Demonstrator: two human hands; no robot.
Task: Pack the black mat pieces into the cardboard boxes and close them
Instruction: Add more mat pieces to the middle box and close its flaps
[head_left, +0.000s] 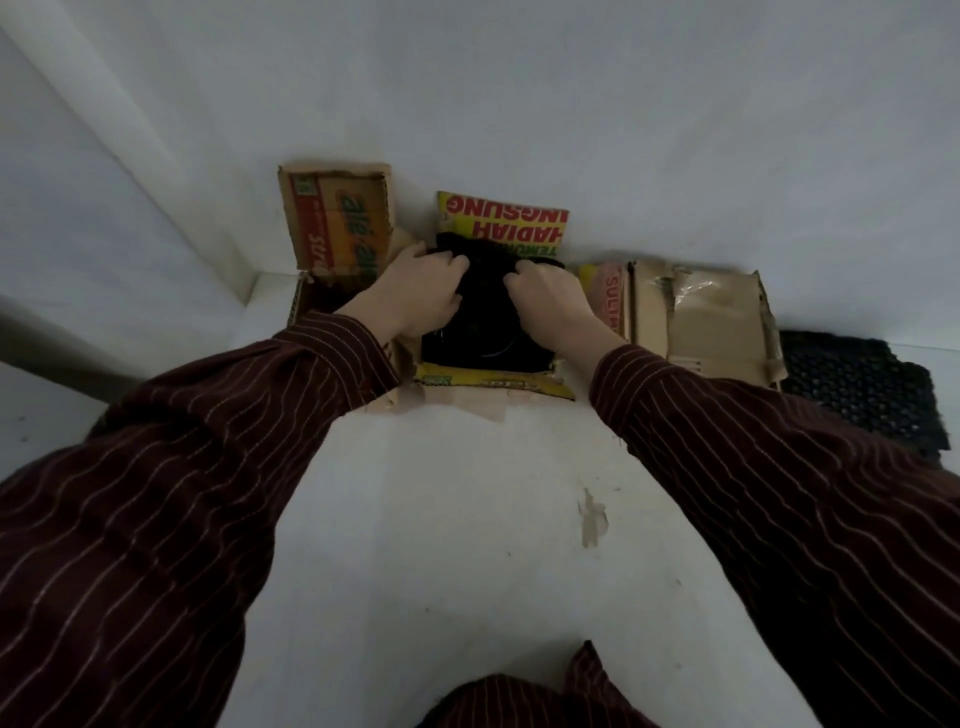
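White wall (519, 78), scuffed white floor (441, 519) (dim light).

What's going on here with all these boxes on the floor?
A person is packing a black mat piece into the yellow box in the middle, whose flaps stand open. The left hand and the right hand both grip the mat with curled fingers. Another open box sits to the left and a brown box to the right. A loose mat lies on the floor beyond it.
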